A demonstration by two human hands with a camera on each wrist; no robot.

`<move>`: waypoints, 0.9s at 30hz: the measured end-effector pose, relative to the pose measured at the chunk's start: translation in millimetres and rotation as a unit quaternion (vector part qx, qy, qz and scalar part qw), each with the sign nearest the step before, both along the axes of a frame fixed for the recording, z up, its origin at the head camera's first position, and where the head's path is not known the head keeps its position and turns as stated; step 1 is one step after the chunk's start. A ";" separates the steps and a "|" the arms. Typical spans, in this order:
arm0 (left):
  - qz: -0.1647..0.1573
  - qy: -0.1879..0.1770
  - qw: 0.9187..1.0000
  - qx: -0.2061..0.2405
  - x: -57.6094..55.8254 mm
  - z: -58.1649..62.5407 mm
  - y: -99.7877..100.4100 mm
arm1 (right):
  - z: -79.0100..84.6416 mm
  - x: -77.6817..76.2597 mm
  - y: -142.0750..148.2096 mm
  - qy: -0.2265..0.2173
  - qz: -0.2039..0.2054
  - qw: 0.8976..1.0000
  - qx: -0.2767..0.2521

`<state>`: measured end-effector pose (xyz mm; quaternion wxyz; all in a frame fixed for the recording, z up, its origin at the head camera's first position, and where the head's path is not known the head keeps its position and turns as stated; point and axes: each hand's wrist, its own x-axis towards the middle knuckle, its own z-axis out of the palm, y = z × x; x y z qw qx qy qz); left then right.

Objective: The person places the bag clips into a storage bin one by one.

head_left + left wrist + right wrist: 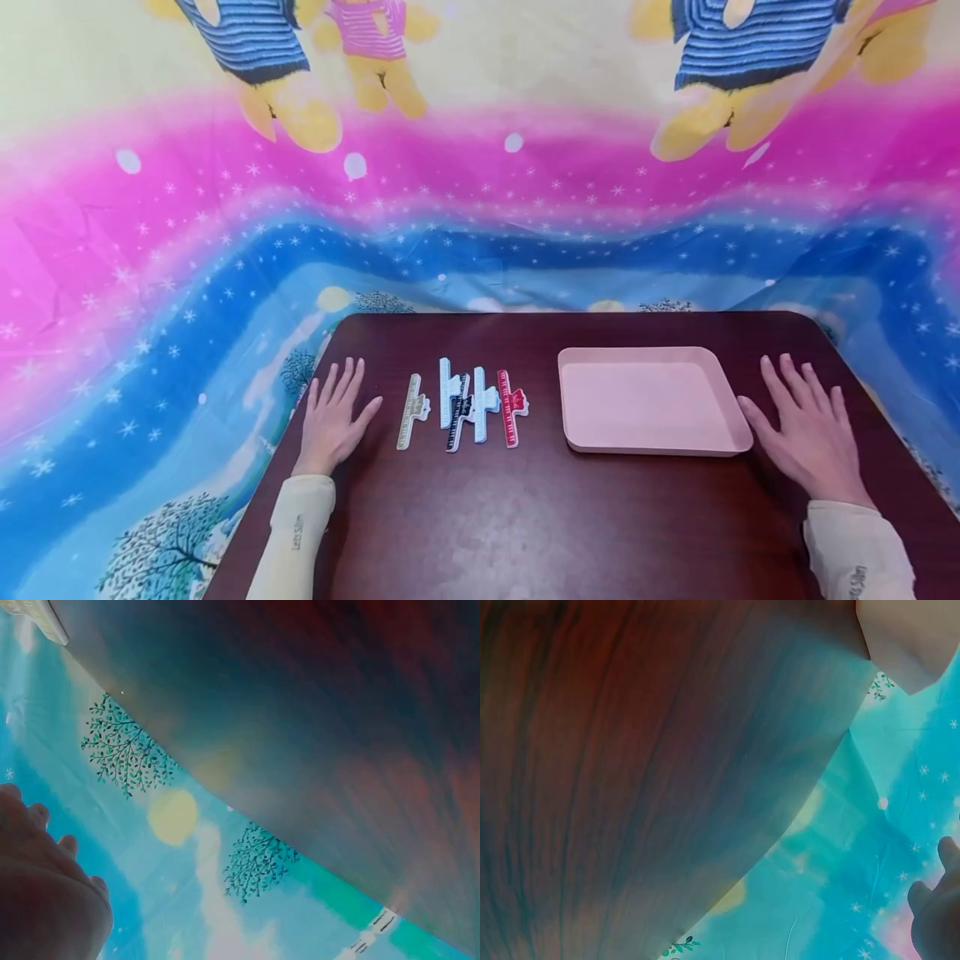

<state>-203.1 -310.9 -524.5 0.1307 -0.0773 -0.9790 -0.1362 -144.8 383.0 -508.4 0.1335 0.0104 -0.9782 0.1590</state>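
My left hand [335, 419] rests at the table's left side, fingers straight and thumb spread, holding nothing. To its right lies a loose group of ruler clips: a beige one [409, 412], a light blue one [446, 396], a black one [457, 421], a second light blue one [480, 407] and a red one [509, 408]. The black clip overlaps the first blue one. A shallow pink tray [645, 408] with nothing in it sits right of the clips. Beside the tray's right edge is my right hand [810, 429], spread flat, thumb tip close to the rim.
Everything lies on a dark brown wooden table [480, 525] with rounded far corners. A printed cloth [480, 183] with bears, snowflakes and trees hangs behind and beside it. In the wrist views, the table's edge and the cloth fill most of the picture.
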 end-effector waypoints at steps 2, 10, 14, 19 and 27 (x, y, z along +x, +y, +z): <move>-0.007 0.004 1.000 -0.003 -2.3 -0.1 1.3 | -1.3 -0.3 -1.5 0.000 0.004 1.000 -0.008; -0.062 -0.044 0.997 0.009 -16.1 5.9 19.2 | -4.0 -7.5 -18.3 -0.069 0.002 0.996 -0.060; -0.077 -0.090 0.993 0.013 -16.7 7.2 35.7 | -3.7 -15.4 -27.1 -0.102 0.011 0.992 -0.075; -0.109 -0.105 0.988 0.006 -19.0 6.7 54.4 | -4.1 -24.5 -32.4 -0.134 0.017 0.988 -0.071; -0.133 -0.103 0.985 -0.041 -25.7 2.0 71.2 | -6.7 -34.7 -33.5 -0.174 0.005 0.983 -0.054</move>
